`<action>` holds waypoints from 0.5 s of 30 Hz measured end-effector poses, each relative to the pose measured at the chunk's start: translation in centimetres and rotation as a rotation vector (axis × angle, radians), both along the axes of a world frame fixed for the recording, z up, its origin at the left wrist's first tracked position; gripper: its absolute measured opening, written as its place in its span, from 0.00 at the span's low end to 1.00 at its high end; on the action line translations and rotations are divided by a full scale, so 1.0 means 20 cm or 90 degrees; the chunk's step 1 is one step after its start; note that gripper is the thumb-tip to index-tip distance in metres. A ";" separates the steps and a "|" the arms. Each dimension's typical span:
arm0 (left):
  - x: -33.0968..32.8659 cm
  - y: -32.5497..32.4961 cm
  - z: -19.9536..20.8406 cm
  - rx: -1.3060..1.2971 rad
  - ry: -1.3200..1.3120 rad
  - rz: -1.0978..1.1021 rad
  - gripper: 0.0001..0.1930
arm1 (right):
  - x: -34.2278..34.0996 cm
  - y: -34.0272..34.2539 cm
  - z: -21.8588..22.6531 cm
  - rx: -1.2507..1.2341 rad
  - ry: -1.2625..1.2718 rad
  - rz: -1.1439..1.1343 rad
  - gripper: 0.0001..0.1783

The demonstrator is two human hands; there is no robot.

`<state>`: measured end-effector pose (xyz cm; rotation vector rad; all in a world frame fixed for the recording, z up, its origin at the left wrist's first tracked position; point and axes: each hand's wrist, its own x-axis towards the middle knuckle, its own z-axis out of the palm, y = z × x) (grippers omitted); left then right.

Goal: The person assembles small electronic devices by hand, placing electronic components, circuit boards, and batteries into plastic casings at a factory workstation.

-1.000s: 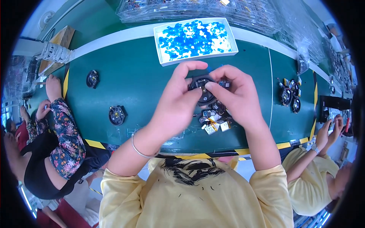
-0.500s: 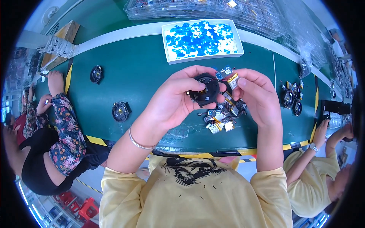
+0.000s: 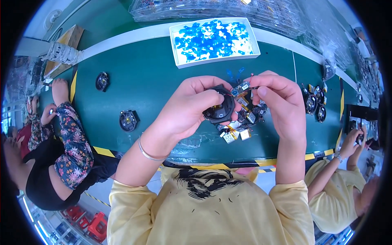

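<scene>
My left hand is closed around a round black plastic housing, its thumb pressing on the upper part of the open inner side. At the right, my right hand pinches at the end of a small circuit board with thin wires. The board hovers beside the housing's upper right edge, and wires seem to run between them. Whether a battery sits behind the right fingertips cannot be seen. Below and between my hands lies a pile of small boards and silver batteries with yellow tape.
A white box of blue and white pieces stands behind my hands. Two blue pieces lie before it. Black housings rest at left, more parts at right. Plastic trays line the back. Co-workers sit on both sides.
The silver battery has gone from sight at my right fingertips, which are now at the circuit board. The board has dropped slightly toward the housing. The right co-worker's hands have come together.
</scene>
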<state>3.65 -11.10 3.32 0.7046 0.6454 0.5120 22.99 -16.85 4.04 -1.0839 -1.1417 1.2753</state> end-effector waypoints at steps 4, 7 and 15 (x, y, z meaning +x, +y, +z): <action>0.00 0.00 -0.01 0.027 -0.008 -0.019 0.11 | -0.02 -0.01 0.03 -0.016 -0.012 -0.035 0.09; 0.01 0.00 -0.01 0.032 0.001 -0.005 0.10 | -0.02 -0.01 0.04 -0.045 0.053 -0.056 0.07; 0.02 0.01 -0.03 0.017 -0.021 0.002 0.10 | -0.03 -0.01 0.03 -0.051 0.018 -0.107 0.06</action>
